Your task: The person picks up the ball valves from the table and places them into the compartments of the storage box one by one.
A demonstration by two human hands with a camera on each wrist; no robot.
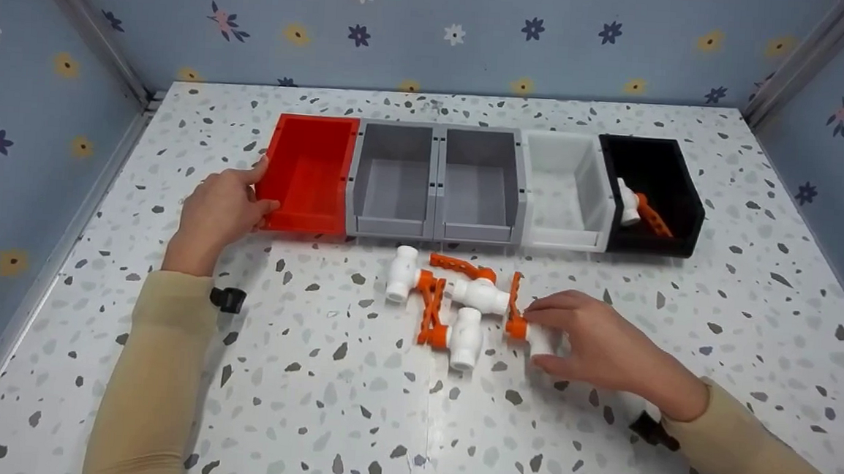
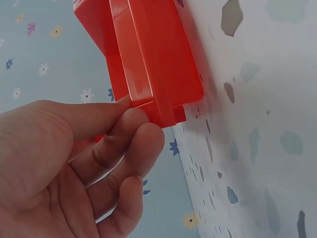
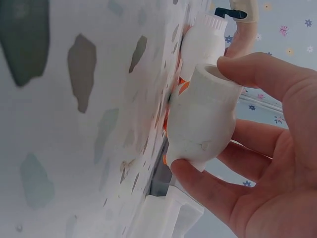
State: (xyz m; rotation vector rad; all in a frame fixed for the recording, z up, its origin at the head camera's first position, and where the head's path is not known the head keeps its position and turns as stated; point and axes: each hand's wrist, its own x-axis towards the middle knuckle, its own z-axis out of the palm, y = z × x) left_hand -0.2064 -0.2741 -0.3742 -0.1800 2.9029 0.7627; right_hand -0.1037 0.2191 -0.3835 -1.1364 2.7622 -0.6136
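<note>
My left hand [image 1: 220, 206] grips the left wall of the red bin [image 1: 308, 175], thumb at its front corner. In the left wrist view the thumb and fingers of that hand [image 2: 99, 148] pinch the bin's edge. My right hand [image 1: 599, 343] holds a white ball valve [image 3: 205, 116] with an orange handle [image 1: 514, 301], thumb at one pipe end and a fingertip at the other. Just left of it, several similar valves lie on the table: one upper left [image 1: 403, 274], one in the middle [image 1: 481, 295], one nearer me [image 1: 465, 340].
Right of the red bin, in one row, stand two grey bins [image 1: 393, 228], a white bin [image 1: 561, 240] and a black bin [image 1: 652, 245]. Another valve [image 1: 630, 204] lies in the black bin. Flowered panels [image 1: 434, 32] enclose the speckled table [image 1: 323, 421] at the back and sides.
</note>
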